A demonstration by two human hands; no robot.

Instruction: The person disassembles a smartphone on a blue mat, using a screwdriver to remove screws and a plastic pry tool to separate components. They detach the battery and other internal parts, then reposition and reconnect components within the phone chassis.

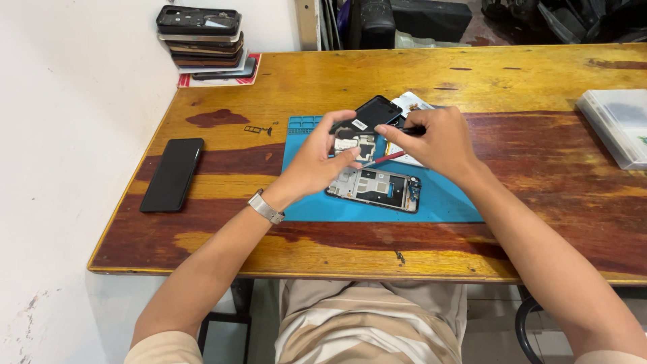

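An opened phone body (375, 185), back off and its inner frame and circuit parts showing, lies on a blue work mat (445, 199). My left hand (320, 158) grips its upper end, a watch on that wrist. My right hand (435, 138) holds a thin red-handled tool (385, 159) that points at the phone's top. A black phone part (373, 111) is tilted up just behind both hands, beside white paper (412, 102).
A black phone (172, 173) lies flat at the table's left. A stack of phones (202, 40) stands in the back left corner against the white wall. A clear plastic box (620, 125) sits at the right edge. Small loose parts (259, 128) lie left of the mat.
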